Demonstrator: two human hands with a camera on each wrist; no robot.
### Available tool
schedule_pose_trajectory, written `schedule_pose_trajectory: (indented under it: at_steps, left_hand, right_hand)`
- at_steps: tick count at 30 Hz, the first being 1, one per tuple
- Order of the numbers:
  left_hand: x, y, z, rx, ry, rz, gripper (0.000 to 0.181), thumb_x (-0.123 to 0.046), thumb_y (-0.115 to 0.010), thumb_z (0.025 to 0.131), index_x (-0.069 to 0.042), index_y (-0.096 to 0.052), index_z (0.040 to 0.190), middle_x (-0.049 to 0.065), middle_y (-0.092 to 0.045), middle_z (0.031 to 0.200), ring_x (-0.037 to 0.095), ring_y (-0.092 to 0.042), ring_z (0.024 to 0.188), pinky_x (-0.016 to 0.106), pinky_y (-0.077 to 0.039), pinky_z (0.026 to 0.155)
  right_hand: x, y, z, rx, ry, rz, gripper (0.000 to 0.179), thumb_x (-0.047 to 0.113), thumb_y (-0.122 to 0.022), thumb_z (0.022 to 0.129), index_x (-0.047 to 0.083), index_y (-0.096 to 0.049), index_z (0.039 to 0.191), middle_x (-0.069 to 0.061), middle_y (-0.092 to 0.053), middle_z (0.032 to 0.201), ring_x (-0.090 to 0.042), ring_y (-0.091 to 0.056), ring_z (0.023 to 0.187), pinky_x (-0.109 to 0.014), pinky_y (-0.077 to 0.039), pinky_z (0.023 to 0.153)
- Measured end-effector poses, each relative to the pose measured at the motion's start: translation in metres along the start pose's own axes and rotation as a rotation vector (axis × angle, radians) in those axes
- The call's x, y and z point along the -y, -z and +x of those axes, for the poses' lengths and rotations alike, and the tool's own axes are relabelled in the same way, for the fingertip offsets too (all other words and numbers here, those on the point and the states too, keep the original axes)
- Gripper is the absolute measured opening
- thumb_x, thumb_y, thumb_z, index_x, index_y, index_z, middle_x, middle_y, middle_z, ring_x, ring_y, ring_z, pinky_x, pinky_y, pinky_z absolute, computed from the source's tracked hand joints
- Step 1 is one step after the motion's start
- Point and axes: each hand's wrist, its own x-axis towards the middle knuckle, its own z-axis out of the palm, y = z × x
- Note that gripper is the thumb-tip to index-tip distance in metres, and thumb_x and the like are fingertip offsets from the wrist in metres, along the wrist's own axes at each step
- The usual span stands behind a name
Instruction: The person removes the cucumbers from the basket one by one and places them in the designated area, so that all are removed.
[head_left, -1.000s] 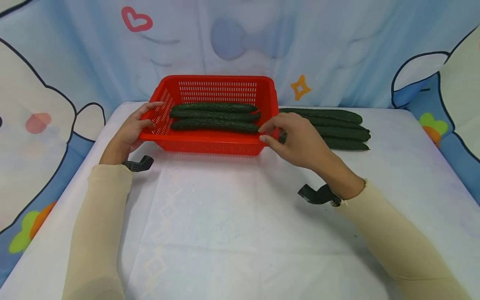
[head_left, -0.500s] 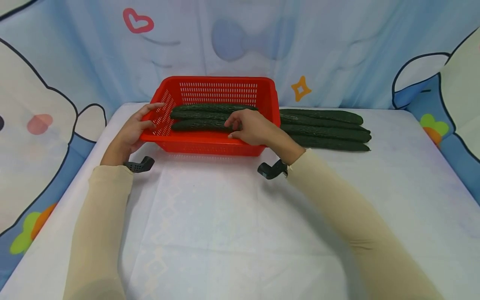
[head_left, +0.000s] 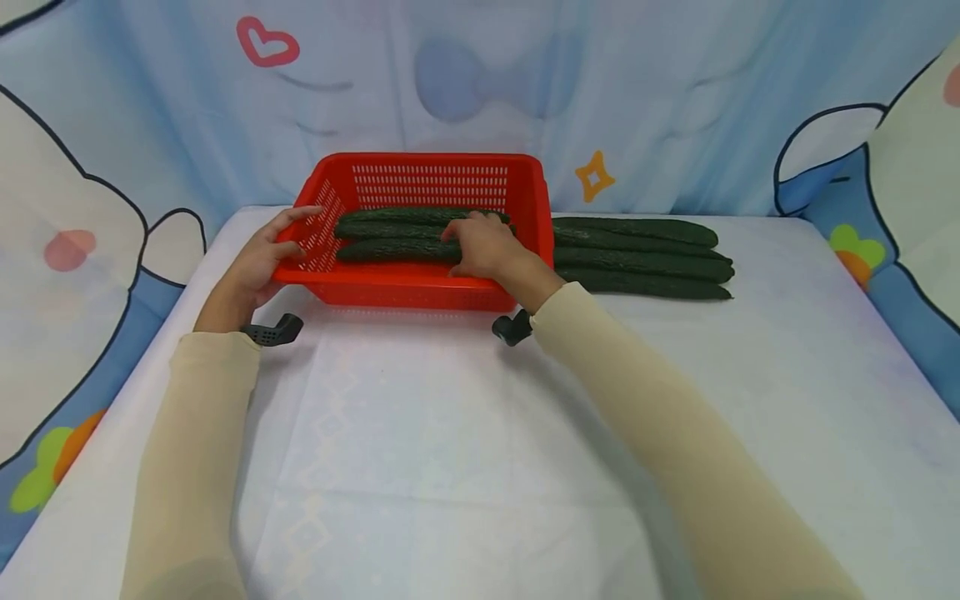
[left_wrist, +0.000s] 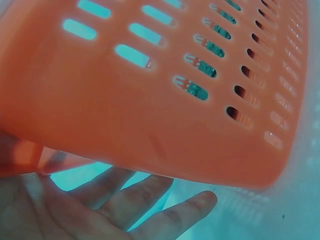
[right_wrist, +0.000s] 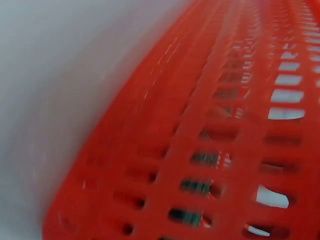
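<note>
A red plastic basket [head_left: 405, 292] with slotted walls stands at the back of the table, with three dark green cucumbers [head_left: 390, 249] lying side by side in it. My left hand [head_left: 251, 271] holds the basket's left rim, thumb and index finger over the edge. In the left wrist view, other fingers [left_wrist: 155, 220] of that hand stretch out below the rim. My right hand [head_left: 487, 247] reaches over the front rim and grips the nearest cucumber toward its right end, thumb on the near side. The right wrist view shows the basket's slotted wall [right_wrist: 150, 145], not the hand.
Several more cucumbers [head_left: 645, 258] lie in a row on the white tablecloth [head_left: 420, 433], just right of the basket. A blue printed curtain [head_left: 660, 100] hangs close behind the basket.
My right hand has moved left from the basket's right rim to the cucumbers inside and settled lower over them. The left hand keeps its place on the rim.
</note>
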Motion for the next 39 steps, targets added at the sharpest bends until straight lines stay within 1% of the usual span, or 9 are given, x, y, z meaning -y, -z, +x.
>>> schedule_pose_trajectory:
  at_steps: [3,8,12,16,22,26,31,35,39]
  left_hand:
    - [0.0,0.0002,-0.0002,-0.004,-0.003,0.008,0.058,-0.001,-0.045,0.098,-0.034,-0.043,0.145,0.006,-0.022,0.159,0.031,-0.035,0.135,0.023,-0.059,0.079]
    - [-0.0007,0.0001,0.0003,-0.005,0.0,0.005,0.057,-0.002,-0.045,0.098,-0.034,-0.043,0.145,0.006,-0.022,0.158,0.029,-0.036,0.133,0.023,-0.059,0.079]
    - [-0.0002,-0.0003,0.0002,-0.006,0.008,-0.003,0.057,-0.002,-0.045,0.098,-0.034,-0.044,0.145,0.006,-0.022,0.159,0.03,-0.035,0.134,0.023,-0.059,0.079]
    - [0.0005,-0.0004,0.0002,-0.008,0.008,-0.004,0.058,-0.001,-0.045,0.098,-0.034,-0.044,0.145,0.007,-0.021,0.16,0.032,-0.033,0.136,0.023,-0.059,0.08]
    - [0.0008,-0.0009,0.0005,-0.008,0.01,-0.012,0.057,-0.002,-0.045,0.098,-0.035,-0.044,0.145,0.007,-0.021,0.16,0.031,-0.033,0.136,0.022,-0.059,0.077]
    - [0.0013,-0.0003,0.0005,-0.011,0.012,-0.013,0.057,-0.001,-0.045,0.098,-0.034,-0.044,0.144,0.007,-0.021,0.16,0.031,-0.034,0.135,0.021,-0.059,0.075]
    - [0.0017,0.0002,0.0001,-0.009,0.013,-0.011,0.057,-0.002,-0.044,0.098,-0.035,-0.044,0.144,0.007,-0.021,0.159,0.029,-0.034,0.134,0.021,-0.059,0.076]
    - [0.0021,0.0007,-0.0002,-0.008,0.016,-0.009,0.057,-0.002,-0.044,0.098,-0.035,-0.044,0.144,0.007,-0.021,0.16,0.029,-0.034,0.135,0.021,-0.059,0.076]
    - [0.0018,0.0009,0.0002,-0.004,0.007,-0.008,0.057,-0.002,-0.044,0.098,-0.034,-0.044,0.145,0.007,-0.021,0.16,0.03,-0.033,0.135,0.022,-0.059,0.077]
  right_hand:
    - [-0.0003,-0.0009,0.0026,0.022,-0.01,-0.04,0.062,0.029,-0.072,0.088,0.016,-0.048,0.144,-0.013,-0.048,0.144,-0.032,-0.04,0.132,-0.047,-0.038,0.111]
    - [-0.0012,-0.0008,0.0053,0.085,-0.072,-0.027,0.069,0.031,-0.071,0.089,0.018,-0.04,0.15,-0.013,-0.044,0.148,-0.034,-0.04,0.133,-0.051,-0.037,0.111]
    - [-0.0013,-0.0021,0.0078,0.149,-0.115,-0.015,0.072,0.029,-0.068,0.091,0.019,-0.033,0.153,-0.013,-0.039,0.153,-0.036,-0.037,0.138,-0.054,-0.032,0.115]
    - [-0.0014,-0.0036,0.0082,0.161,-0.128,-0.023,0.073,0.029,-0.068,0.091,0.02,-0.031,0.154,-0.014,-0.036,0.154,-0.036,-0.036,0.138,-0.055,-0.03,0.116]
    - [-0.0018,-0.0042,0.0062,0.138,-0.114,-0.062,0.07,0.033,-0.07,0.089,0.02,-0.039,0.151,-0.014,-0.039,0.15,-0.035,-0.038,0.133,-0.053,-0.033,0.114]
    - [-0.0023,-0.0041,0.0059,0.159,-0.096,-0.046,0.058,0.031,-0.069,0.09,0.018,-0.051,0.144,-0.011,-0.046,0.148,-0.036,-0.04,0.131,-0.052,-0.035,0.111]
    - [-0.003,-0.0052,0.0061,0.185,-0.09,0.026,0.038,0.022,-0.066,0.092,0.017,-0.062,0.13,-0.009,-0.055,0.136,-0.032,-0.044,0.123,-0.051,-0.036,0.111]
    - [-0.0029,-0.0067,0.0074,0.21,-0.09,0.098,0.034,0.016,-0.065,0.093,0.011,-0.061,0.126,-0.01,-0.058,0.128,-0.026,-0.049,0.113,-0.042,-0.041,0.109]
    - [-0.0026,-0.0069,0.0092,0.225,-0.104,0.1,0.04,0.015,-0.066,0.093,0.009,-0.057,0.131,-0.01,-0.056,0.129,-0.023,-0.051,0.111,-0.036,-0.045,0.107]
